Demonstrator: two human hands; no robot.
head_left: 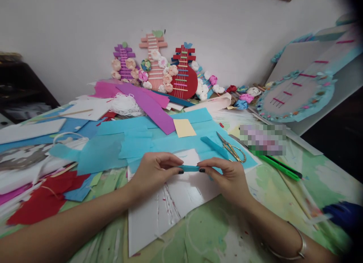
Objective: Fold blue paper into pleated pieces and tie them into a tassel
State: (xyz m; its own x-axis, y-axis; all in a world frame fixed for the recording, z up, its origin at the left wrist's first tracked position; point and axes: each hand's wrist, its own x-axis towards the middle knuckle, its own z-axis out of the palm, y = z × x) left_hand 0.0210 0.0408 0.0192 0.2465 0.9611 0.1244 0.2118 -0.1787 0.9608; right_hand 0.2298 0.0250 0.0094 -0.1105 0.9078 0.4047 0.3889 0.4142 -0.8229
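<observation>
Between my two hands a narrow folded strip of blue paper (pixel 190 168) is stretched level. My left hand (pixel 154 170) pinches its left end between thumb and fingers. At the other end, the thumb and forefinger of my right hand (pixel 227 176) grip it the same way. Below lies a white board (pixel 181 208) with shiny glue-like streaks and red specks. Blue crepe paper sheets (pixel 159 136) spread just behind my hands. A cream paper square (pixel 185 128) and gold-handled scissors (pixel 231 147) rest on them, beside a loose blue strip (pixel 214 147).
Right of the scissors is a green utility knife (pixel 279 166). Paper-decorated instrument models (pixel 184 81) lean against the back wall. White string (pixel 126 105) and a purple strip (pixel 150 109) lie behind the sheets. Red paper scraps (pixel 42 198) are at left, a blue object (pixel 343 217) at right.
</observation>
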